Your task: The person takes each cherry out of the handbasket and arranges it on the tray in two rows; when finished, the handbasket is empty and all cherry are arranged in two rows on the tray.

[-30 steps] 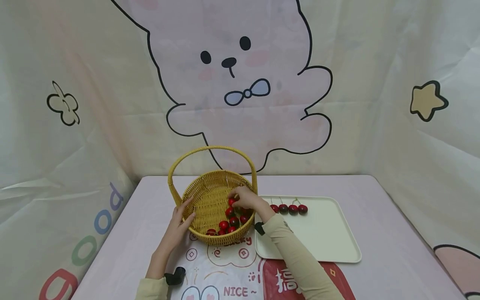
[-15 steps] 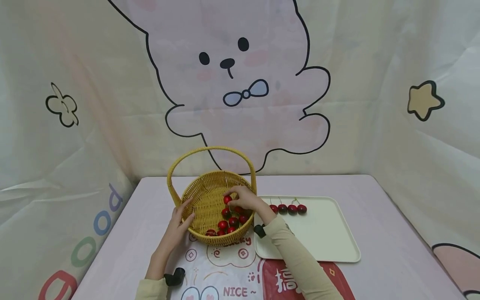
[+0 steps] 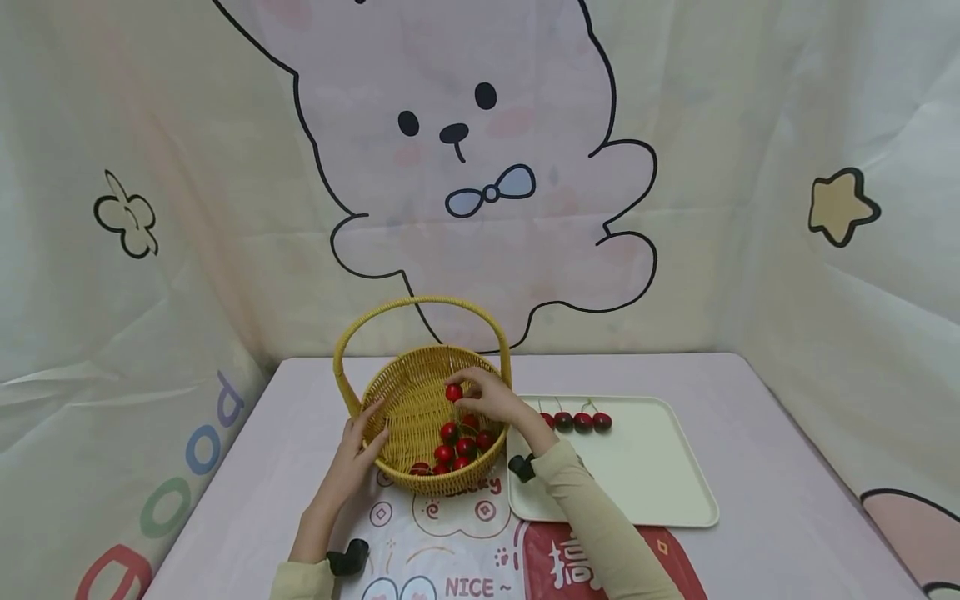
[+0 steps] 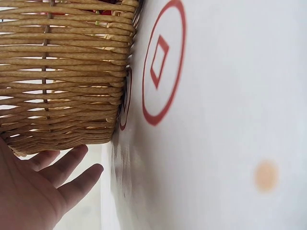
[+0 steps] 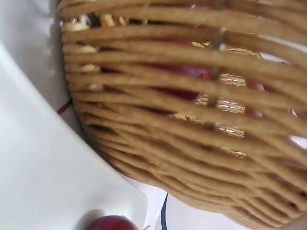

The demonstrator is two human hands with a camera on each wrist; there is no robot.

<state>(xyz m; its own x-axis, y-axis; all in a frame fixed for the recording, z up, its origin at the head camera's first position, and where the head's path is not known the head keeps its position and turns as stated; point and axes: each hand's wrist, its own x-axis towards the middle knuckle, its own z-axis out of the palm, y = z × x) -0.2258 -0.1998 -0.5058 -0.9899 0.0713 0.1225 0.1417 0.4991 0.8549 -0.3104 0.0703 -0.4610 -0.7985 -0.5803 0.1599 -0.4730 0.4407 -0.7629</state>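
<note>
A yellow wicker basket (image 3: 408, 400) with a tall arched handle stands on the table, several red cherries (image 3: 467, 447) gathered at its front right inside. My right hand (image 3: 491, 396) reaches over the right rim and pinches one cherry (image 3: 453, 392) at its fingertips, above the others. My left hand (image 3: 352, 454) rests against the basket's left rim with fingers spread and fairly straight; in the left wrist view its fingers (image 4: 79, 184) lie by the woven wall. In the right wrist view the basket wall (image 5: 182, 105) hides the held cherry.
Right of the basket lies a cream tray (image 3: 645, 467), with a row of cherries (image 3: 583, 422) along its back left part. A printed sheet (image 3: 472, 575) covers the table's front middle. Fabric walls with cartoon prints stand behind and at both sides.
My right hand has lifted a cherry by its fingertips, up and slightly left from the pile. The left hand keeps its place on the rim. The head view has tilted slightly.
</note>
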